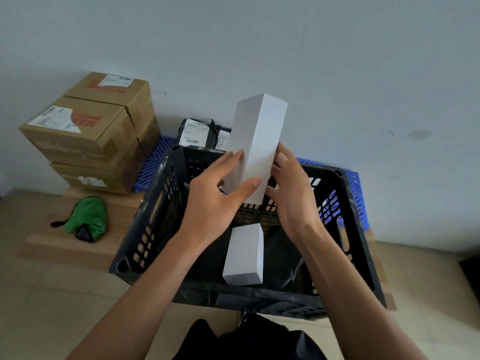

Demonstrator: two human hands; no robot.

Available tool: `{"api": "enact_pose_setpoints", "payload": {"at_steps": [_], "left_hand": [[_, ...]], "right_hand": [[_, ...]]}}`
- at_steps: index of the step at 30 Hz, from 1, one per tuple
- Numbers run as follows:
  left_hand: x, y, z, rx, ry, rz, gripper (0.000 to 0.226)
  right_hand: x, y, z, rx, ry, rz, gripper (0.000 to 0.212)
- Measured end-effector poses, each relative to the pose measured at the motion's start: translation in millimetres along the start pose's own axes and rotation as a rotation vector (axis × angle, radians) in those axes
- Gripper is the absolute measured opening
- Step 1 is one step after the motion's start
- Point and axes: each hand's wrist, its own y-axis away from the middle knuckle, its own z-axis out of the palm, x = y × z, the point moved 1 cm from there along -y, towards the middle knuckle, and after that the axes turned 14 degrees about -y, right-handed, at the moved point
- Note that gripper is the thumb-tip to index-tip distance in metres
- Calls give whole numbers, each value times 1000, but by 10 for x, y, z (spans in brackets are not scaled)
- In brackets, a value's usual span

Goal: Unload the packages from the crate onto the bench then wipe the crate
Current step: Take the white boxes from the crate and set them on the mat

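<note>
A: Hidden bits first. The tall box (255, 146) has its bottom end behind the left hand (215, 201) and right hand (293, 193). It covers most of the second black mailer (222, 137). Labels on the cartons are too blurred to read. The crate (145, 229) floor is dark; something black and crumpled lies there, can't make out what.

B: Hands?

A: Both grasp the tall box, left thumb across its near face, right fingers curled along its right side. It stands nearly upright, held above the crate's far half.

B: Count?

A: White boxes: two, one held, one small box (244, 255) lying inside the crate near the front wall. Black mailers: two, the first mailer (194, 133) just past the crate's far rim, on the blue pallet (153, 162). Brown cartons (85, 131): at least four, stacked at far left (lower ones partly hidden). One green cloth (87, 216).

B: Room?

A: Cardboard sheet (57, 245) left of the crate lies open around the cloth. The crate's near rim is just above a dark garment at the frame's bottom edge, cut off.
</note>
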Motion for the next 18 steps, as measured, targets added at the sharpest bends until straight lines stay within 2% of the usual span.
{"api": "enact_pose_setpoints", "payload": {"at_steps": [4, 8, 14, 18], "left_hand": [[97, -20, -38, 8, 62, 19, 75], [58, -33, -92, 106, 138, -55, 60], [38, -9, -147, 84, 320, -115, 50], [28, -3, -171, 54, 441, -151, 45]], "right_hand": [[29, 71, 38, -48, -3, -55, 42], [25, 41, 27, -56, 46, -93, 38], [130, -13, -39, 89, 216, -100, 38], [183, -23, -19, 22, 111, 3, 39]]}}
